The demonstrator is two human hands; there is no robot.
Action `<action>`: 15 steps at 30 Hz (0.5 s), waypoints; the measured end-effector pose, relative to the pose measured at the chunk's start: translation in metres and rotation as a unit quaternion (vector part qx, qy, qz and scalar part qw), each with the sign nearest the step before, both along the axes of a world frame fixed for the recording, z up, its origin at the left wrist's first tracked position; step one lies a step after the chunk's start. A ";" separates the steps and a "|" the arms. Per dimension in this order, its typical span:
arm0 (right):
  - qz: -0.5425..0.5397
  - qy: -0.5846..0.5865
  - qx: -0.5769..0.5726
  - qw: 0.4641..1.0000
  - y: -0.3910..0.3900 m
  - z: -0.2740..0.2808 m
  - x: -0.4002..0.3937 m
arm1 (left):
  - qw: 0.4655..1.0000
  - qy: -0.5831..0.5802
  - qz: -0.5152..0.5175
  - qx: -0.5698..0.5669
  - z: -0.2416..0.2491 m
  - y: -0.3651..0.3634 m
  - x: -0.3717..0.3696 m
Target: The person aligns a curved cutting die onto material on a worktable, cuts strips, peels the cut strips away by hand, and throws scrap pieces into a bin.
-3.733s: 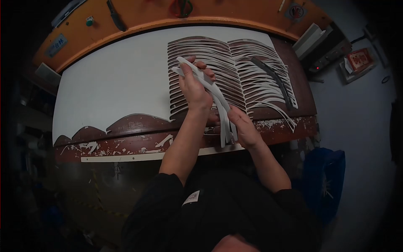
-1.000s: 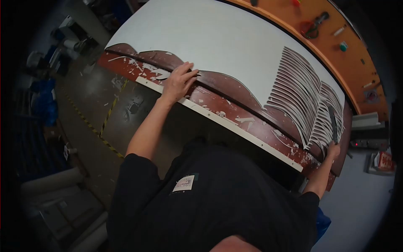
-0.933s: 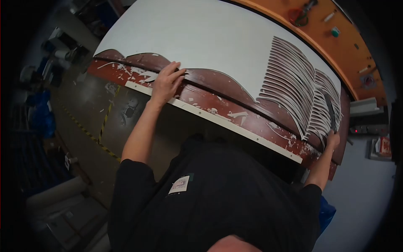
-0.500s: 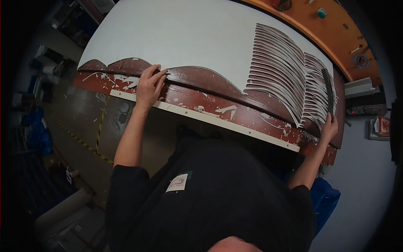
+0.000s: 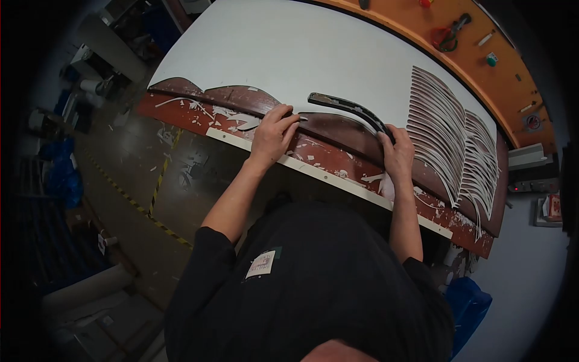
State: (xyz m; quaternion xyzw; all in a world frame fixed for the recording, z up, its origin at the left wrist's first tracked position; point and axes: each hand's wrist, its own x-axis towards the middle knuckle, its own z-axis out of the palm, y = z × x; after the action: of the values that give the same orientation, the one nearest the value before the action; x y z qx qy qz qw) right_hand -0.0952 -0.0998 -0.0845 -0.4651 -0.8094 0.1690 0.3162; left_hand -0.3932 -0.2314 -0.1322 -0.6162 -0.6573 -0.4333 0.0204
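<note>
A large white sheet lies on a dark red-brown cutting board; its near edge is cut in scallops. My right hand holds the near end of a dark curved template laid along that scalloped edge. My left hand rests on the sheet's edge just left of the template's other end, fingers curled; something small and dark shows at the fingertips, too small to tell. Two rows of cut white curved strips lie at the right.
White offcuts litter the board's near edge above a white rail. An orange bench with red-handled pliers and small tools runs behind. The floor at left has yellow-black tape. Grey boxes sit at far right.
My right hand has carried the dark curved template from the strips at the right over to the scalloped edge in the middle. My left hand has stayed at that edge. The view has shifted.
</note>
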 end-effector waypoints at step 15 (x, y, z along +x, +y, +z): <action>-0.001 -0.070 0.036 0.997 -0.008 0.005 -0.021 | 0.997 -0.070 -0.010 0.004 0.007 0.034 -0.022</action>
State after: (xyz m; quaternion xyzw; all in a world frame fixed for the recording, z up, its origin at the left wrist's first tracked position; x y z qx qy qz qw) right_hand -0.1166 -0.1076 -0.0797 -0.4645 -0.8350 0.1061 0.2753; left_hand -0.4153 -0.1971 -0.1253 -0.5906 -0.6491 -0.4787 -0.0274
